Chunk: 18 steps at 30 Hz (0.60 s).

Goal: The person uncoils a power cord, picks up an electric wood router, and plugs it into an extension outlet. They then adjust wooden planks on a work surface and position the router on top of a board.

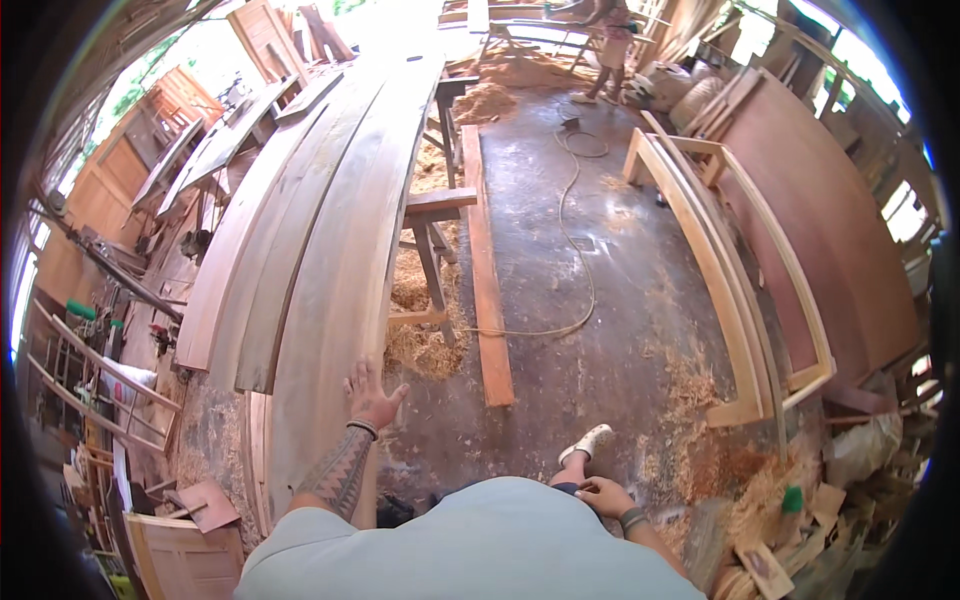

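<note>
- the left hand [372, 397] lies palm down near the close end of the wide plank [355, 240], its fingers spread apart and the thumb reaching toward the right edge; it presses or rests there without gripping anything.
- the wide plank is the rightmost of three long boards on the left side, running away from the body toward the bright far end.
- beside it lie the greyish middle plank [288, 240] and the pinkish left plank [238, 245] — both end farther from the body than the wide one.
- the right hand [606, 498] hangs low by the right thigh, fingers curled (whether they hold anything, i cannot tell).
- a bracelet [362, 428] circles the left wrist, and a dark wristband [632, 517] the right.
- a sawhorse [440, 199] stands at the right edge of the planks, with shavings [425, 345] heaped around its legs.
- a reddish board [492, 300] lies on the floor just right of the sawhorse; a pale cord [593, 290] loops over the floor and crosses it.
- farther right, a light wooden frame [738, 412] stands near a large brown panel [810, 220].
- a pale shoe [590, 440] shows past the shirt [470, 550], on the dark floor [640, 370].
- at the far end another person [608, 50] stands by a workbench — well apart from these hands.
</note>
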Tool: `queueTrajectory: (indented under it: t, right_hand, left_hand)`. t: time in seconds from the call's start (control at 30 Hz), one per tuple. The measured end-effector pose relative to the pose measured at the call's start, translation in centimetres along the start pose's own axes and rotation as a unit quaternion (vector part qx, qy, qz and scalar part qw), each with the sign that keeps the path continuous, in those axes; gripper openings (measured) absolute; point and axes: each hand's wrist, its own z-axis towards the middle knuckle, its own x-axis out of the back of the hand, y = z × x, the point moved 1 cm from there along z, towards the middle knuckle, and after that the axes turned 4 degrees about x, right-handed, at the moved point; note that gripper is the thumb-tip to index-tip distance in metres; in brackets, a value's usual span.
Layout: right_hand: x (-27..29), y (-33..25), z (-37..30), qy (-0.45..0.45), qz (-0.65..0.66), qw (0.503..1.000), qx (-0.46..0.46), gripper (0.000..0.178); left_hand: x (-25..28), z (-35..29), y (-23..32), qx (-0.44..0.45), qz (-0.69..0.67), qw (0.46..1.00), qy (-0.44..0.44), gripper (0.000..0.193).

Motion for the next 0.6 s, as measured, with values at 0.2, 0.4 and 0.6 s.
queueTrajectory:
  t: [0.2, 0.4, 0.6]
  right_hand:
    - [13.8, 1.8, 8.3, -0.095, -0.088, 0.992, 0.01, 0.047]
    - [27.2, -4.8, 15.9, -0.11, -0.252, 0.961, 0.014, 0.051]
    - [33.7, -13.5, 26.3, -0.125, -0.245, 0.96, 0.05, 0.051]
  left_hand:
    - [0.6, 5.5, 4.5, 0.147, -0.051, 0.987, 0.03, 0.109]
    - [1.1, 9.1, 6.8, 0.301, -0.085, 0.95, 0.012, 0.106]
    - [2.3, 15.0, 7.9, 0.383, -0.11, 0.917, 0.016, 0.102]
